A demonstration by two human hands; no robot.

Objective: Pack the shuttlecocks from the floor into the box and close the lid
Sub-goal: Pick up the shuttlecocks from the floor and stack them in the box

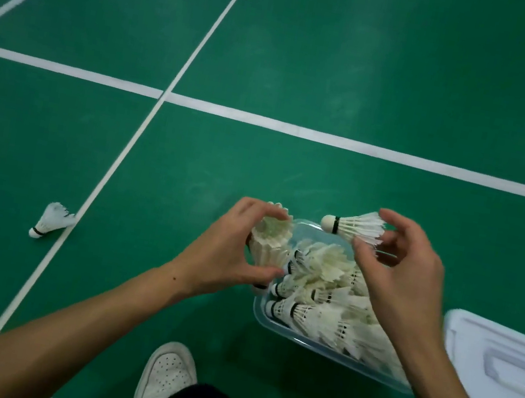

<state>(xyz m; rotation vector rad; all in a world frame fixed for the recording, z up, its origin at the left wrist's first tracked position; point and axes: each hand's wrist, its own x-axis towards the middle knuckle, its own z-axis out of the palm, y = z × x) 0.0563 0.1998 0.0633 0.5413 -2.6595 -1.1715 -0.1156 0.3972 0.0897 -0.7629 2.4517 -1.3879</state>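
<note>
A clear plastic box [271, 327] stands on the green floor in front of my feet, filled with several white shuttlecocks [320, 278]. My left hand [228, 248] grips a stack of nested shuttlecocks [270, 243] over the box's left end, feathers up. My right hand [406, 268] pinches a single shuttlecock [355, 229] by its feathers above the box's far edge, cork pointing left. One more shuttlecock [50, 220] lies on the floor at the left, beside a white court line.
The box's white lid [503, 371] with its handle lies flat on the floor right of the box. My white shoes [166, 380] stand at the bottom of the view. White court lines cross the green floor.
</note>
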